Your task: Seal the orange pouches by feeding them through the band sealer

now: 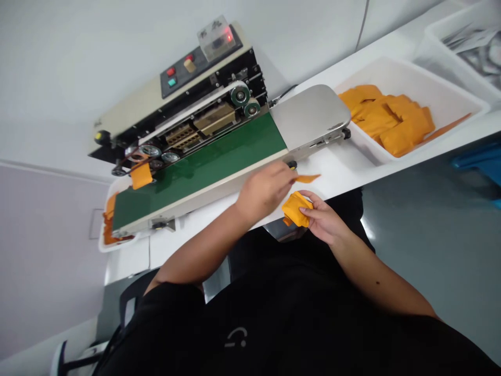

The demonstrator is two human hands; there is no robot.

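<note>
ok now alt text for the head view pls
A person's right hand holds an orange pouch while the left hand pinches a thin orange strip beside a sealing machine with a green belt. Another orange pouch lies at the belt's end, and a white tub holds more orange pouches.

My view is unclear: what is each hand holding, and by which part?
The right hand grips an orange pouch by its side; the left hand pinches a thin orange strip by one end.
</note>
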